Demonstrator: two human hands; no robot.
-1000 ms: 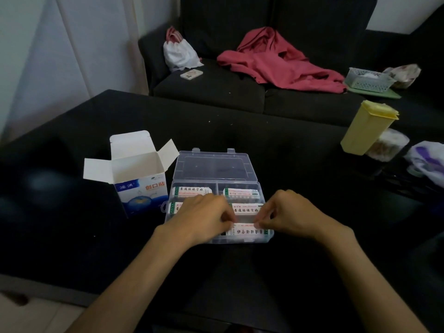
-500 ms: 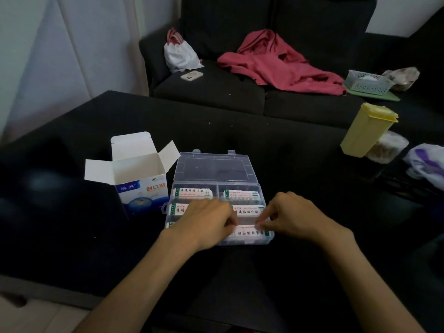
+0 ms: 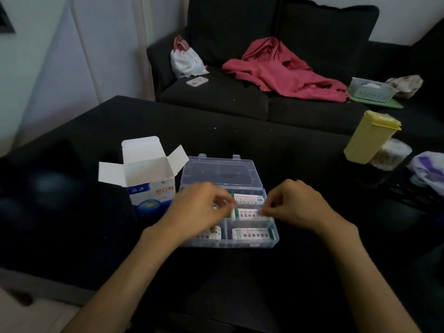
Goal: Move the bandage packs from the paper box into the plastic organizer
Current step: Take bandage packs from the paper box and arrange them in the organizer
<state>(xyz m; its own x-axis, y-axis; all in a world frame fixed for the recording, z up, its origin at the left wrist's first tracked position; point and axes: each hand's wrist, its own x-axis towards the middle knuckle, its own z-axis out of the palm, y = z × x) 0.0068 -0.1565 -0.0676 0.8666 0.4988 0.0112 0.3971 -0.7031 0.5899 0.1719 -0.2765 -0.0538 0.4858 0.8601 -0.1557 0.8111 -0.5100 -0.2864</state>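
Observation:
The clear plastic organizer [image 3: 228, 244] lies open on the black table, its lid [image 3: 221, 171] folded back. Bandage packs fill its compartments: one far right [image 3: 249, 199], one front right [image 3: 252, 233], one front left [image 3: 214, 233]. My left hand [image 3: 199, 210] and my right hand [image 3: 298, 205] hover over the middle row, each pinching one end of the middle-right bandage pack [image 3: 247, 214]. My left hand hides the left compartments behind it. The white and blue paper box [image 3: 151, 191] stands open just left of the organizer; its inside is not visible.
A yellow lidded container [image 3: 370, 137], a clear jar [image 3: 389, 153] and a plastic bag [image 3: 430, 171] sit at the table's right. Behind the table is a dark sofa with a red garment [image 3: 283, 68], a white bag [image 3: 186, 60], a phone [image 3: 197, 81] and a basket [image 3: 370, 90].
Both hands have moved from the front-right pack back to the middle row, where they now pinch the middle-right pack. The front-right pack lies uncovered in its compartment.

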